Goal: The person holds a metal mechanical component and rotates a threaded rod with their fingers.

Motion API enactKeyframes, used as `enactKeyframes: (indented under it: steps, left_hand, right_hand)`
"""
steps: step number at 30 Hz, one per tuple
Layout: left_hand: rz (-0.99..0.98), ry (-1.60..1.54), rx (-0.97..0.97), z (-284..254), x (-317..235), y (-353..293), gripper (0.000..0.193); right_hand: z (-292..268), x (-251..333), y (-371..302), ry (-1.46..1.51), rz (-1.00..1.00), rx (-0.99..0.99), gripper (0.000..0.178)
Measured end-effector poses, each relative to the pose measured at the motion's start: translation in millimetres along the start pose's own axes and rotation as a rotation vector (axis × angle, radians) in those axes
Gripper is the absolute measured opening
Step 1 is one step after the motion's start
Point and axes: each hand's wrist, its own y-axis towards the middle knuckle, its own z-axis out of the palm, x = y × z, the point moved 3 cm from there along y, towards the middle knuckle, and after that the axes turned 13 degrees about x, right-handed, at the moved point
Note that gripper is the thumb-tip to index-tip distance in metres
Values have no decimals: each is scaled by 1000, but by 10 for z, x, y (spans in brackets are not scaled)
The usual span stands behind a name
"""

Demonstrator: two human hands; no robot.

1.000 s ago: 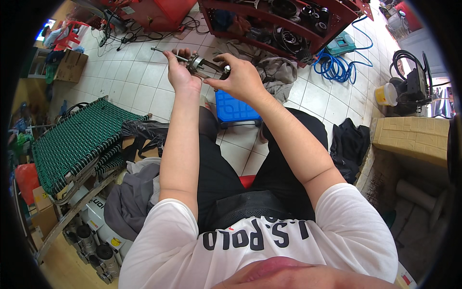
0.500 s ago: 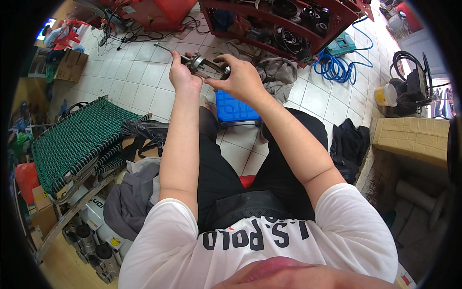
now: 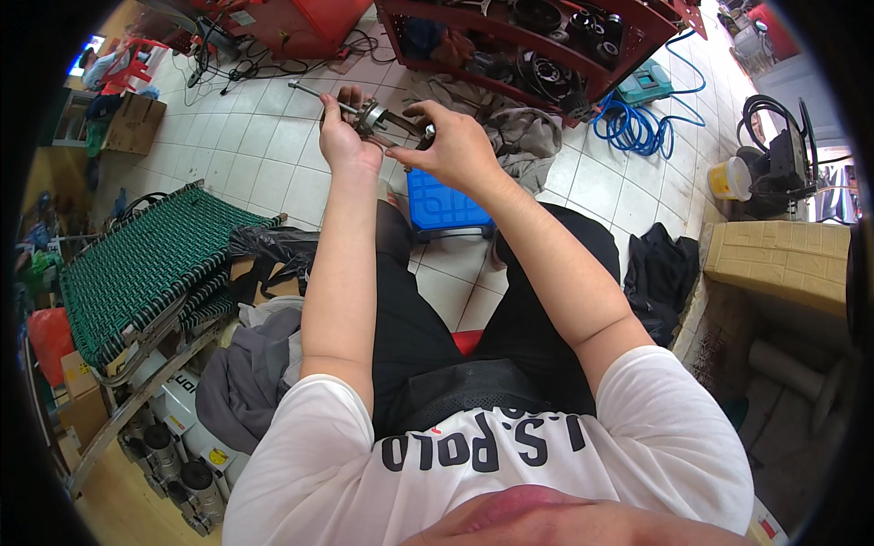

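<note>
Out in front of my body, both hands hold a steel jaw puller [image 3: 371,117] with a long screw rod [image 3: 310,89] sticking out toward the upper left. My left hand [image 3: 346,141], palm up, is closed round the puller's body, its fingertips showing behind the rod. At the other end, my right hand [image 3: 452,150] grips the jaw legs [image 3: 398,127] between thumb and curled fingers. The jaw tips are partly hidden by the right hand. Below the hands, between my knees, stands a small blue-topped stool [image 3: 450,200].
A red metal shelf rack [image 3: 546,55] with parts stands ahead, a grey cloth [image 3: 528,135] at its foot. A coiled blue hose [image 3: 633,129] lies to its right. On the left is a green woven folding bed [image 3: 164,264], and a cardboard box [image 3: 778,264] stands at right.
Both hands keep their grip on the puller. The fingers of my left hand have shifted slightly behind the rod; otherwise the scene is the same.
</note>
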Motion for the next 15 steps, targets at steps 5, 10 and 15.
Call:
enactKeyframes:
  steps: [5, 10, 15]
  left_hand:
    - [39, -28, -14, 63, 1, -42, 33]
    - [-18, 46, -25, 37, -8, -56, 32]
    - [-25, 5, -4, -90, 29, 34, 31]
  right_hand:
    - [-2, 2, -2, 2, 3, -7, 65]
    - [-8, 1, -2, 2, 4, -7, 65]
    - [-9, 6, 3, -18, -4, -8, 65]
